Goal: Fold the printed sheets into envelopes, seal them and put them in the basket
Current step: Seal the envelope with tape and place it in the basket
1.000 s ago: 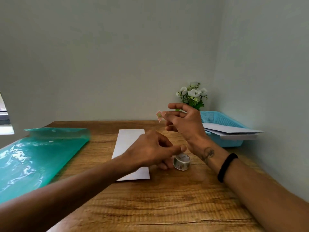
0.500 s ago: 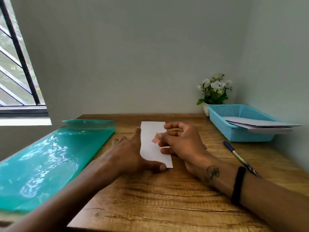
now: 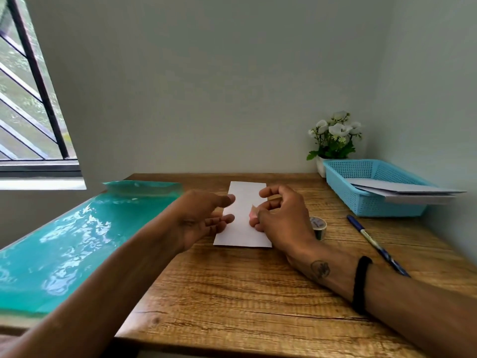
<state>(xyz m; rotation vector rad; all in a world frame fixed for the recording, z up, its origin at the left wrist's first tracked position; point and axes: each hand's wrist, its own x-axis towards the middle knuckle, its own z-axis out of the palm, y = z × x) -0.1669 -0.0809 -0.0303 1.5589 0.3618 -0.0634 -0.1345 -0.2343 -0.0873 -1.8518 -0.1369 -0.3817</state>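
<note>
A folded white sheet point(image 3: 244, 200) lies lengthwise on the wooden table point(image 3: 258, 293) in front of me. My right hand point(image 3: 282, 218) rests over its right edge and pinches a small pinkish piece of tape point(image 3: 253, 212) down at the paper. My left hand point(image 3: 204, 218) hovers at the sheet's left edge, palm turned inward, fingers relaxed and holding nothing. A roll of tape point(image 3: 319, 226) stands just right of my right hand. The blue basket point(image 3: 361, 197) at the back right holds white folded sheets point(image 3: 402, 192) that stick out over its rim.
A teal plastic folder point(image 3: 77, 239) covers the table's left side. A blue pen point(image 3: 374, 244) lies on the right, between the basket and my forearm. A small pot of white flowers point(image 3: 334, 136) stands in the back corner behind the basket. A barred window point(image 3: 31, 99) is on the left.
My right hand came down from the air with the tape piece to the sheet. My left hand let go of the tape roll, pressed the sheet, then lifted off its left edge.
</note>
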